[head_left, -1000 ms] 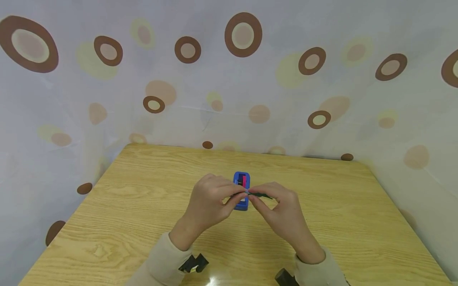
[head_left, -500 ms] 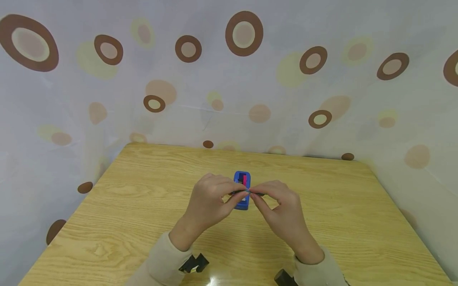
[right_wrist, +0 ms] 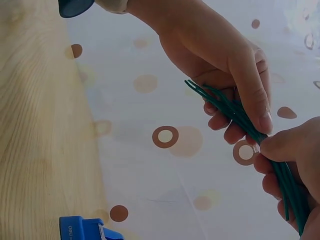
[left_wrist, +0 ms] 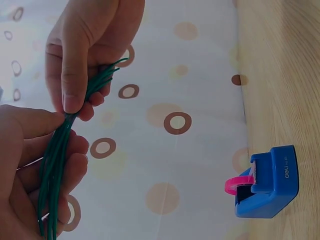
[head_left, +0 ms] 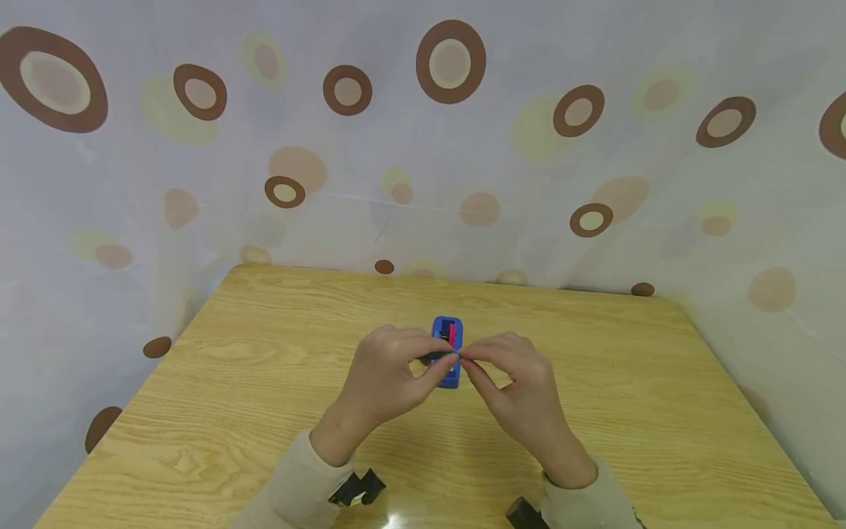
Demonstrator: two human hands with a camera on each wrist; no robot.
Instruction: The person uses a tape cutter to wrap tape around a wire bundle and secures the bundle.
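My left hand (head_left: 386, 375) and right hand (head_left: 522, 378) meet fingertip to fingertip above the table, near a blue tape dispenser (head_left: 451, 381). Between thumbs and fingers they pinch a bundle of thin green strands (left_wrist: 54, 170) around its middle. In the left wrist view the loose ends fan out past both hands. The right wrist view shows the same green bundle (right_wrist: 290, 192) lying along the curled fingers of both hands. What the strands are made of is unclear, and the pinched spot is mostly covered by the thumbs.
The dispenser carries a pink roll (left_wrist: 238, 184) and stands on the wood-grain table (head_left: 277, 411) just beyond the hands. A pale curtain-like sheet (head_left: 423, 147) with brown rings surrounds the table's back and sides. Black wrist devices (head_left: 357, 488) sit at the sleeves.
The dark green strand ends that stuck out under the right hand have turned out of sight in the head view. Both hands stay nearly in place, with small finger movements.
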